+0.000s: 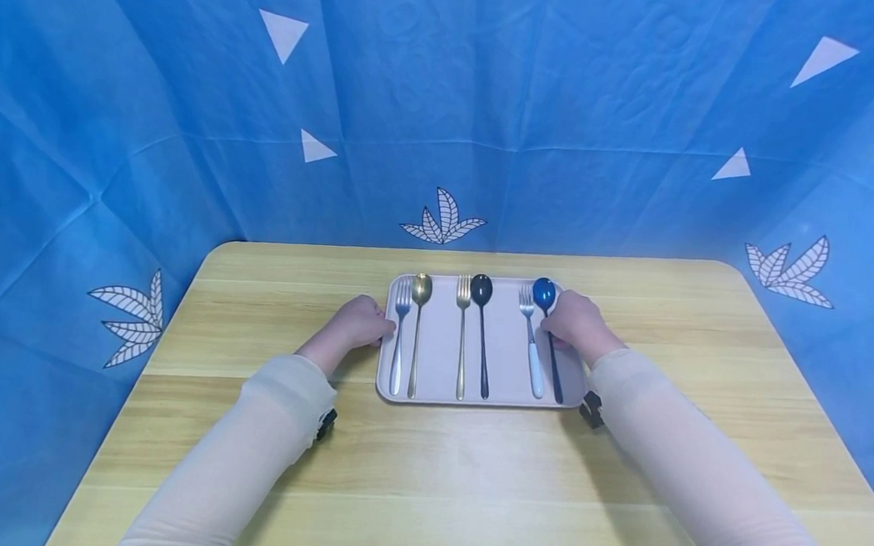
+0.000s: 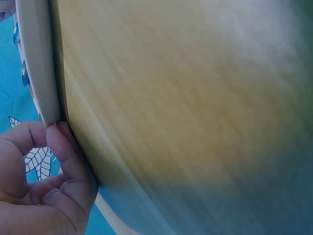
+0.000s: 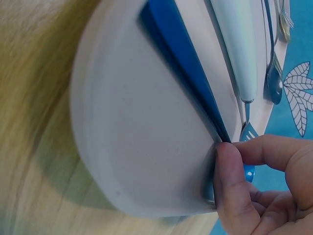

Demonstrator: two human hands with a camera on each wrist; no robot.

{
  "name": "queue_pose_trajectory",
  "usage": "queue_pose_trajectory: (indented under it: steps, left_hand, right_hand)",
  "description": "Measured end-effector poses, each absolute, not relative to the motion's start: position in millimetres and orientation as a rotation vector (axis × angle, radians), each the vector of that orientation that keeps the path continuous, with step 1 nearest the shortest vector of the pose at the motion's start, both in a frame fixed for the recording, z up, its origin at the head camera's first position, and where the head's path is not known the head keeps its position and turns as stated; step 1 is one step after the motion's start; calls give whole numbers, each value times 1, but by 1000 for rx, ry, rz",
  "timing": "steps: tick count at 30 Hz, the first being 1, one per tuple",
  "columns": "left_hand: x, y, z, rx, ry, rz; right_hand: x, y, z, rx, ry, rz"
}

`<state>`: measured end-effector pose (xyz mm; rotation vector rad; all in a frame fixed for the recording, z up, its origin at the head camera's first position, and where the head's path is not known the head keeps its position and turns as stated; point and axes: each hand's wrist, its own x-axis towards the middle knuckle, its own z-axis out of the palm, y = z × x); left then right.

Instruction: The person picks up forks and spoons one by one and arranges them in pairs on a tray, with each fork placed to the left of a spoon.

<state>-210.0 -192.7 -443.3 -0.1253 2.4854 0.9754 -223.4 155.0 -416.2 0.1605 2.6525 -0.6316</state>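
A pale pinkish tray [image 1: 439, 340] lies on the table with several pieces of cutlery in it. My left hand [image 1: 362, 321] pinches the tray's left rim [image 2: 39, 63] between thumb and finger. At the tray's right side, my right hand [image 1: 577, 322] pinches the blue spoon [image 3: 186, 63] by its slim handle, bowl toward the far edge. Beside that spoon is a white-handled fork [image 1: 535, 371]. A gold fork [image 1: 464, 295] and a black spoon [image 1: 482, 290] lie side by side in the middle. Nearest my left hand are a silver fork [image 1: 402, 304] and a gold spoon [image 1: 422, 289].
The light wooden table [image 1: 461, 492] extends around the tray on all sides. Behind it hangs a blue cloth [image 1: 434, 72] printed with white triangles and leaves, which also lines both sides. Dark wrist devices [image 1: 591, 409] show under both sleeves.
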Motion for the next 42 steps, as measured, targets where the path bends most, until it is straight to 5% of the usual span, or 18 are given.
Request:
queue_pose_trajectory:
  steps: [42]
  left_hand:
    - [-208,-193,-440,-89,2498,963]
  right_hand:
    - [-221,158,-412,160,2628,-601]
